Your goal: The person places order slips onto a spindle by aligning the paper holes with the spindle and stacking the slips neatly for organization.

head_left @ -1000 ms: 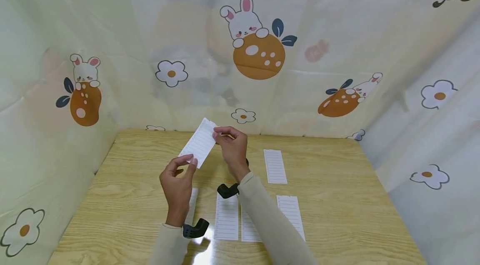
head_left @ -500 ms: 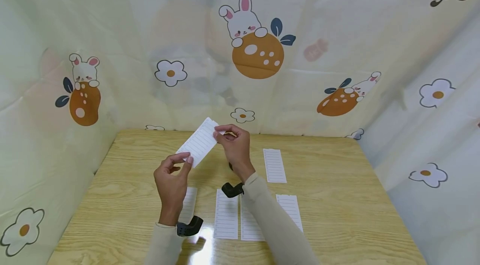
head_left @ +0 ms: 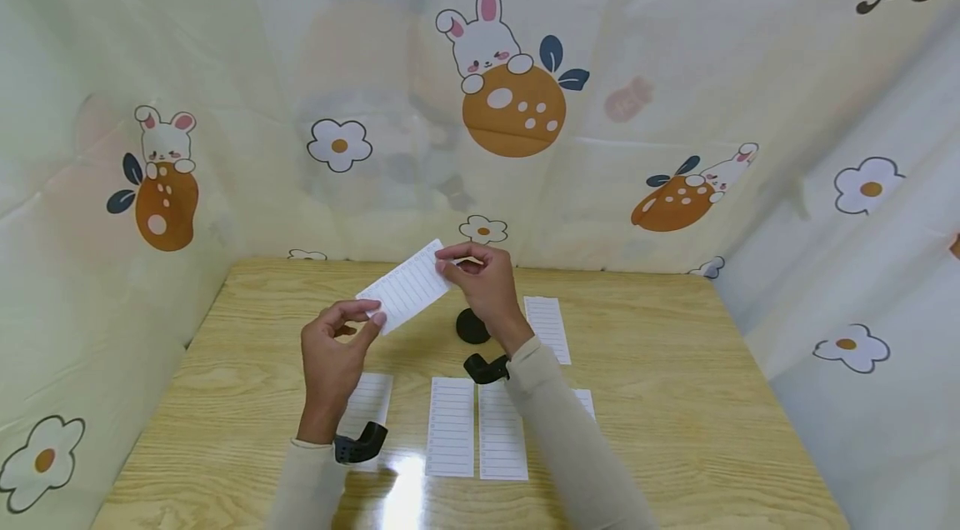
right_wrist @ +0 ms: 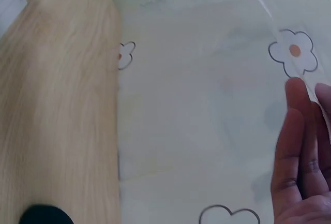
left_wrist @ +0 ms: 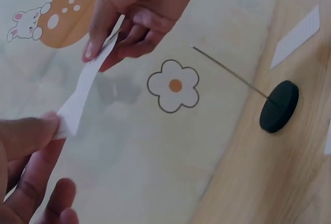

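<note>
A white lined paper slip point(head_left: 405, 287) is held up over the far part of the table, slanting up to the right. My left hand point(head_left: 333, 359) pinches its lower left end between thumb and fingers. At the upper right end, my right hand point(head_left: 491, 288) pinches it too. The left wrist view shows the slip point(left_wrist: 85, 92) nearly edge-on, slightly bent between both hands. Below and behind my right hand is a bill spike, its round dark base point(left_wrist: 279, 106) on the table and its thin metal rod point(left_wrist: 230, 72) standing up from it.
On the wooden table point(head_left: 675, 430) lie more lined slips: two side by side in front point(head_left: 450, 427), one partly under my left wrist point(head_left: 367, 397), one mostly behind my right sleeve point(head_left: 582, 402), and one farther back point(head_left: 547, 328). A printed curtain point(head_left: 375, 55) encloses the table's back and sides.
The held slip has turned flatter, its right end shifting right. My hands have moved apart, left hand leftward, right hand rightward and slightly up. The spike's base has come into view behind my right wrist.
</note>
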Available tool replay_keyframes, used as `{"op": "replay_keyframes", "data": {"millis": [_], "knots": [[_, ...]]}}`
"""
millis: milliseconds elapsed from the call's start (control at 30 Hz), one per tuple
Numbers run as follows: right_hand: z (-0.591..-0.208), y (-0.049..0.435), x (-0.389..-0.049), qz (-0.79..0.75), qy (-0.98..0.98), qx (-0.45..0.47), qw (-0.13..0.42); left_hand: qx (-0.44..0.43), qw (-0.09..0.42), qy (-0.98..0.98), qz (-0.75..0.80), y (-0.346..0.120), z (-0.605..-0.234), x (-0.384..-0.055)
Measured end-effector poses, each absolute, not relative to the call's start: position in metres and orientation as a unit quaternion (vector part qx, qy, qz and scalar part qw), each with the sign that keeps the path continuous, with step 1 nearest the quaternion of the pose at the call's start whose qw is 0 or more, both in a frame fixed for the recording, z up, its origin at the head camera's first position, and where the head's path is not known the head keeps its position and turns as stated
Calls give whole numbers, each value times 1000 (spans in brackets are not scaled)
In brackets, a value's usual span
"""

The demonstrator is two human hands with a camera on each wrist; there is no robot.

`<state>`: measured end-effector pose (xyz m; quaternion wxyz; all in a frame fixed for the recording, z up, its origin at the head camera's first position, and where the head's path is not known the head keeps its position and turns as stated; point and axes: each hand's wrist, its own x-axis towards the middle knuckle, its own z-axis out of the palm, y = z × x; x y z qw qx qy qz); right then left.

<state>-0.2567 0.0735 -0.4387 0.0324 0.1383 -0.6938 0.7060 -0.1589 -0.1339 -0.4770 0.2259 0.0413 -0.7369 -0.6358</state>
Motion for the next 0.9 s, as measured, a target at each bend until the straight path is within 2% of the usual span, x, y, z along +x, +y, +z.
{"op": "replay_keyframes", "data": {"millis": [333, 900], "knots": [[-435, 94, -259, 687, -713, 141, -2, 28, 185, -762, -620, -138, -469, -163], [-434, 121, -253, 684, -719, 121, 21, 16, 164, -754, -636, -126, -466, -180]]}}
